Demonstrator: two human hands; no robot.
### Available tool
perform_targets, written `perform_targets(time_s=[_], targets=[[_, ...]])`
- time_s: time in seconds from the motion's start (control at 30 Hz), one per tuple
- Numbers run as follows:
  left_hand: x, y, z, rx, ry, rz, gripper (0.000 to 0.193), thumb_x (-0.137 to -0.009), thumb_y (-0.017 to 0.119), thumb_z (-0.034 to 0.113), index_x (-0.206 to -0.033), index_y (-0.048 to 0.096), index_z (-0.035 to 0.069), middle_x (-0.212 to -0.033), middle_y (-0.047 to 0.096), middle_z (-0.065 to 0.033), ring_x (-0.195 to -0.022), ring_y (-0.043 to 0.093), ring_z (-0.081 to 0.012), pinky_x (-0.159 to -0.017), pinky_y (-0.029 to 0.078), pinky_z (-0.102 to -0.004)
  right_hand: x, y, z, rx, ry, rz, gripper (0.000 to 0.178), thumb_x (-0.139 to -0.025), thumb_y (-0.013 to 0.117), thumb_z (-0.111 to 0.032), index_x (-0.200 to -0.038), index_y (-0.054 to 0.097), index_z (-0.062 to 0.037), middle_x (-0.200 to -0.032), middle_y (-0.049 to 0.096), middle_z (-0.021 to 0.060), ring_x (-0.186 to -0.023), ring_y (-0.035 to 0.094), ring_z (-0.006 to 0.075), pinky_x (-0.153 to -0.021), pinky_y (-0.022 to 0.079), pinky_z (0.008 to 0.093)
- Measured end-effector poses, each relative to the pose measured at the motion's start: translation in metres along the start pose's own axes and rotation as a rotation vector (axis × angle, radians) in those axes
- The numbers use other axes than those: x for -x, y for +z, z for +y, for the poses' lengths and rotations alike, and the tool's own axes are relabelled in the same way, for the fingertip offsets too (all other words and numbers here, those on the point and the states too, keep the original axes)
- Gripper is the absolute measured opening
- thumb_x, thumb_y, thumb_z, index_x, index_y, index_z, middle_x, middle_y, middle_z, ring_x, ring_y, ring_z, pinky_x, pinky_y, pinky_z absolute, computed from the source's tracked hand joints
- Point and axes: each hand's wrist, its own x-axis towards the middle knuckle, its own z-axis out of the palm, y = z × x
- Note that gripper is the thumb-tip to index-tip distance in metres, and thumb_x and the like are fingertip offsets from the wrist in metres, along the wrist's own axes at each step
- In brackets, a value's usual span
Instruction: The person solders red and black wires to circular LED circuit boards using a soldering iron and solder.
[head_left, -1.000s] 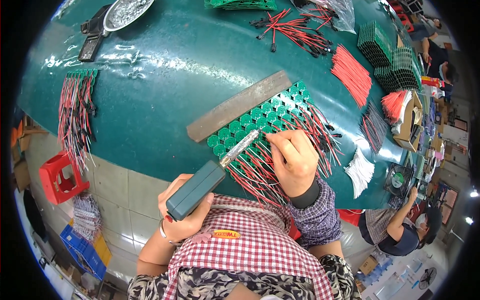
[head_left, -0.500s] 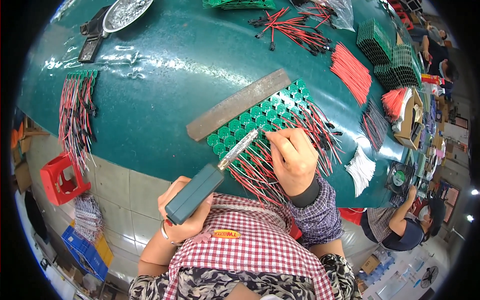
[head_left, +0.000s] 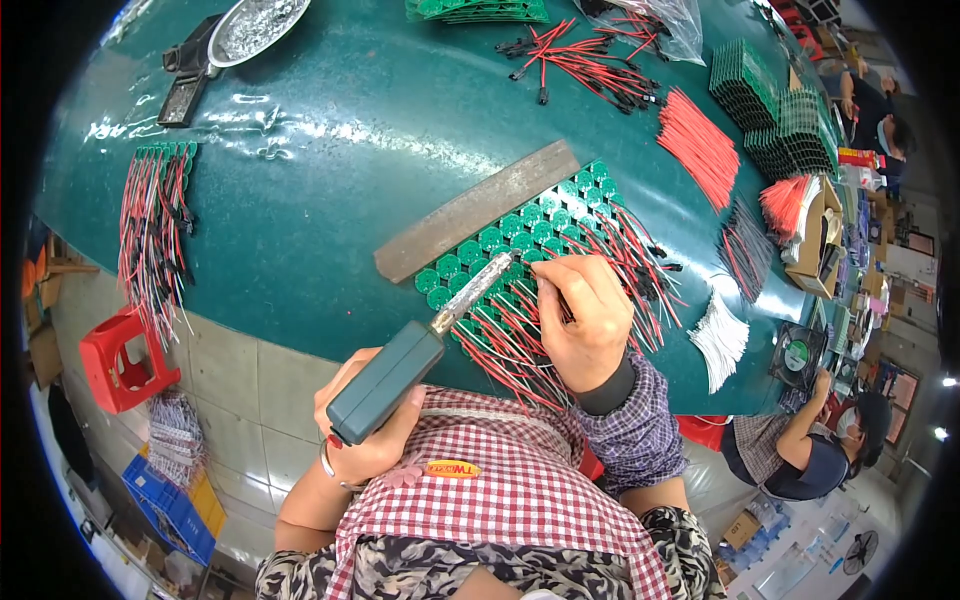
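My left hand [head_left: 365,458] is closed around the dark green handle of a soldering iron [head_left: 388,382]. The iron's silvery tip reaches up and right over a panel of round green circuit boards [head_left: 490,238]. Just right of the tip, my right hand [head_left: 592,325] pinches with thumb and forefinger at the end of a wire; the exact strand is mostly hidden by the fingers. Red, white and black wires [head_left: 510,350] fan from the panel toward me, on both sides of my right hand. Along the panel's far edge lies a flat metal bar [head_left: 480,210].
Bundles of red wires [head_left: 698,150], black wires [head_left: 748,250] and white wires [head_left: 720,340] lie at right, near stacked green panels [head_left: 745,82]. At left are a wired panel [head_left: 156,210] and a metal dish [head_left: 255,30]. A co-worker [head_left: 815,440] sits at right.
The soldering iron's tip has shifted slightly up and left, drawing a little away from my right fingertips. My right hand keeps its pinch and has barely moved.
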Motion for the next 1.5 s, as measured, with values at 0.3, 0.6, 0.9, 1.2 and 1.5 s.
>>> perform_targets(time_s=[0.3, 0.6, 0.9, 1.2, 1.5], targets=[[-0.009, 0.002, 0.005, -0.002, 0.055, 0.022, 0.023, -0.071, 0.076, -0.005, -0.093, 0.07, -0.006, -0.09, 0.07, -0.0173, -0.078, 0.07, -0.0295, -0.068, 0.055, -0.0344, -0.003, 0.004, -0.002, 0.014, 0.022, 0.03, 0.025, -0.073, 0.07, 0.013, -0.094, 0.069, -0.0007, -0.085, 0.065, 0.0119, -0.076, 0.064, 0.0282, -0.066, 0.052, 0.0367], [-0.012, 0.006, 0.003, 0.006, 0.097, 0.033, 0.019, -0.072, 0.076, -0.004, -0.09, 0.07, -0.004, -0.086, 0.068, -0.0151, -0.073, 0.068, -0.0271, -0.065, 0.053, -0.0329, -0.003, 0.004, -0.003, 0.047, 0.01, 0.014, 0.026, -0.072, 0.071, 0.013, -0.094, 0.069, -0.0006, -0.083, 0.064, 0.0118, -0.074, 0.064, 0.0282, -0.064, 0.051, 0.0368], [0.001, 0.003, -0.005, -0.008, 0.049, 0.026, 0.02, -0.071, 0.075, -0.004, -0.09, 0.07, -0.004, -0.082, 0.067, -0.014, -0.069, 0.066, -0.0273, -0.062, 0.052, -0.0336, -0.005, 0.004, -0.004, 0.056, -0.011, 0.016, 0.025, -0.072, 0.07, 0.014, -0.093, 0.068, -0.0004, -0.082, 0.063, 0.0118, -0.073, 0.063, 0.0281, -0.063, 0.051, 0.037], [0.003, 0.0, -0.007, 0.102, 0.022, 0.106, 0.025, -0.077, 0.076, -0.002, -0.101, 0.07, -0.005, -0.091, 0.07, -0.0153, -0.078, 0.068, -0.0249, -0.069, 0.054, -0.0332, -0.005, 0.004, -0.003, 0.061, -0.01, 0.011, 0.025, -0.072, 0.07, 0.013, -0.093, 0.068, -0.0006, -0.082, 0.062, 0.0117, -0.074, 0.063, 0.0279, -0.064, 0.051, 0.0369], [0.019, -0.001, 0.001, 0.238, -0.092, 0.125, 0.039, -0.085, 0.073, -0.003, -0.122, 0.063, -0.005, -0.114, 0.069, -0.0132, -0.095, 0.066, -0.0174, -0.082, 0.054, -0.0308, -0.004, -0.009, -0.004, 0.032, -0.01, -0.075, 0.025, -0.077, 0.068, 0.009, -0.101, 0.067, 0.0007, -0.09, 0.062, 0.0118, -0.084, 0.063, 0.0298, -0.071, 0.052, 0.0389]])
